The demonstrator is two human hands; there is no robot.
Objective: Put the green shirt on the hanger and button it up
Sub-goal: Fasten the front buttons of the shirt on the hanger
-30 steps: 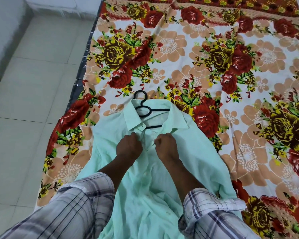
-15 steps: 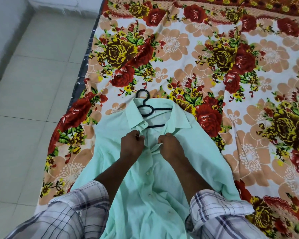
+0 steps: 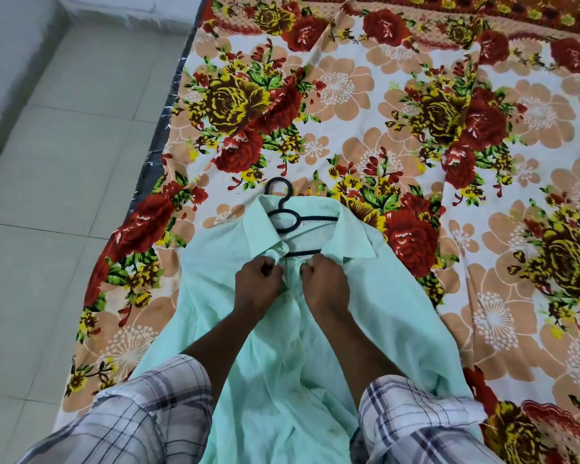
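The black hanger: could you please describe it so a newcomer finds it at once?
On the red floral bedsheet lies a pale green shirt. Inside its open collar, just beyond the left hand and right hand, sits the thin black hanger: bare dark loops amid cloth, hook poking onto the flowers.

Low bed (image 3: 168,128), dark edge along left side, beside pale tiled floor (image 3: 64,195). Over bed: floral sheet (image 3: 382,95), red and yellow roses, peach blossoms on white. Flat on sheet: green shirt (image 3: 399,313), collar farthest; black hanger (image 3: 283,217) inside collar, hook on sheet.
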